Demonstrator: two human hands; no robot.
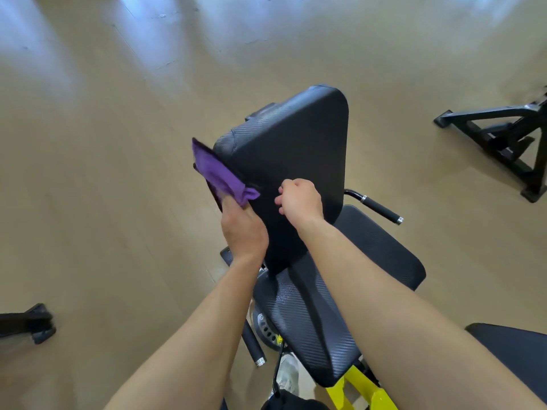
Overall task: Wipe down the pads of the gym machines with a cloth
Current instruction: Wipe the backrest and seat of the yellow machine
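Tan gym floor (88, 143) | my left hand (244, 229) grips purple cloth (219, 173) against left edge of back pad (296, 143) | my right hand (300, 199) curled, empty, resting on pad face

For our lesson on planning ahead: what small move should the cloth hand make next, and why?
Probably sweep the purple cloth rightward across the back pad: the left hand holds it only at the pad's left edge.

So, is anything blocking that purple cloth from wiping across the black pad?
Only the person's own right hand, resting curled on the back pad just right of the purple cloth the left hand holds. Nothing else visible.
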